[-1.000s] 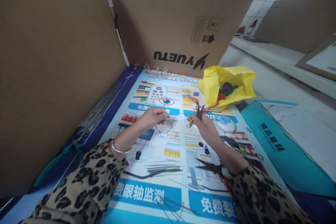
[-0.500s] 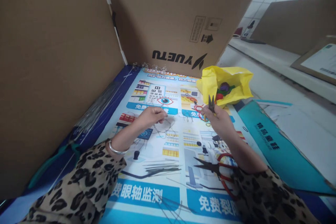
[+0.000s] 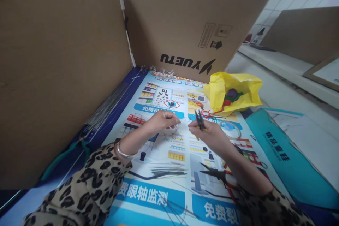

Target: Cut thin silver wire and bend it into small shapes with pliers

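Note:
My left hand [image 3: 164, 122] is closed in a pinch on a thin wire [image 3: 169, 137], whose faint loop hangs below the fingertips. Close by on its right, my right hand [image 3: 208, 132] is wrapped around a pair of small pliers [image 3: 200, 120] with yellow handles. The dark jaws point up and stand slightly apart. A small gap separates the two hands. Under the right forearm lie black-bladed scissors [image 3: 215, 173] with red handles, partly hidden. A bundle of short wires [image 3: 168, 171] rests on the printed sheet [image 3: 148, 212] between the arms.
Cardboard panels [image 3: 172, 17] stand at the left and back. A yellow bag [image 3: 254, 91] holding red, purple and green items sits at the right, near red cord [image 3: 208, 113]. Teal-handled pliers [image 3: 66, 153] and long wires [image 3: 106, 109] lie left. A teal box flap [image 3: 280, 148] is on the right.
My right hand has moved left and down with the pliers, away from the yellow bag and nearer my left hand. A clear ring-shaped item now shows behind the right wrist. The view has shifted slightly.

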